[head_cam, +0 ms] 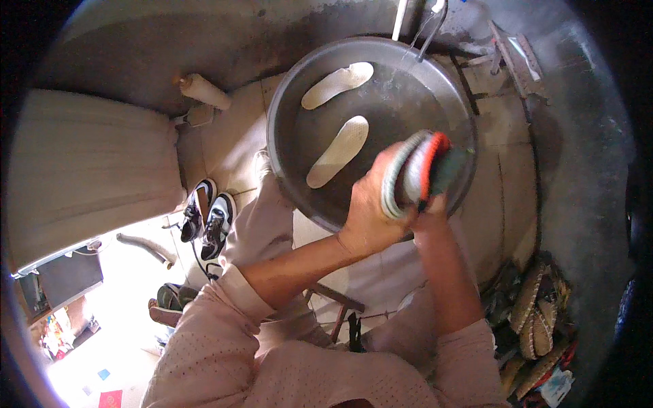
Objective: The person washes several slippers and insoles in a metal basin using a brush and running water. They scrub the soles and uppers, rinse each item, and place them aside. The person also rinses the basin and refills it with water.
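Note:
Over the right side of a dark round tub (283, 66), my left hand (375, 199) grips what looks like a shoe (395, 178), with a pale grey-green rounded edge. Beside that edge are a white part, an orange-red band and a dark green part, blurred; whether they all belong to one shoe I cannot tell. My right hand (436, 205) is close against the far side of the bundle, its fingers hidden behind it. Two pale insoles lie in the tub's water, an upper insole (336, 85) and a lower insole (337, 152).
A thin stream of water falls from a hose (432, 33) at the tub's far rim. Black-and-white sneakers (219, 224) stand on the tiles at left, near a cloth-covered piece of furniture (97, 158). More footwear (535, 326) is heaped at lower right. A small wooden stool (515, 56) leans by the wall.

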A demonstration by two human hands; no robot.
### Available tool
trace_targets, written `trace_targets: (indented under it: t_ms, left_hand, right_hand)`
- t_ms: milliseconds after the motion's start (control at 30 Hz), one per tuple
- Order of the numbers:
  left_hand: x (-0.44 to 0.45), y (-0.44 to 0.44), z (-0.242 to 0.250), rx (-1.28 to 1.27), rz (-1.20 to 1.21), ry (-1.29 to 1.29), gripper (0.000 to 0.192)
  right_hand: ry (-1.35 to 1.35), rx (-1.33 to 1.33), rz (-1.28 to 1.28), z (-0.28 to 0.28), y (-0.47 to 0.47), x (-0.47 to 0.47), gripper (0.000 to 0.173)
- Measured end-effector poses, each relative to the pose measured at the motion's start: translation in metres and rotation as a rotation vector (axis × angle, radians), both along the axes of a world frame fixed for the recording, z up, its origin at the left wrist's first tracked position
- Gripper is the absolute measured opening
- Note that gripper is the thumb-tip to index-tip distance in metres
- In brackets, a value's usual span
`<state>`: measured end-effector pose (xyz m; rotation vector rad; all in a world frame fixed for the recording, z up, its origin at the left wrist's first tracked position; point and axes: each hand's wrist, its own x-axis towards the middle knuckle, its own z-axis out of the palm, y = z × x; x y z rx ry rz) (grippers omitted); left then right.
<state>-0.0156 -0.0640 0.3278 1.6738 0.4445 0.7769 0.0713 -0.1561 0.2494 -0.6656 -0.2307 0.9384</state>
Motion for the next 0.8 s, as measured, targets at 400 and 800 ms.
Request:
trace_targets:
  t_ms: [400,800]
  left_hand:
    - [-0.045,-0.031,-0.009,0.294,-0.389,0.304,0.055]
    - [-0.041,-0.026,-0.015,0.375,-0.254,0.262,0.063]
  right_hand:
    - [0.421,-0.530,0.305,0.039,-0.002,-0.027,0.031]
    - [-0.543,-0.267,0.159,-0.016,-0.024,-0.037,0.054]
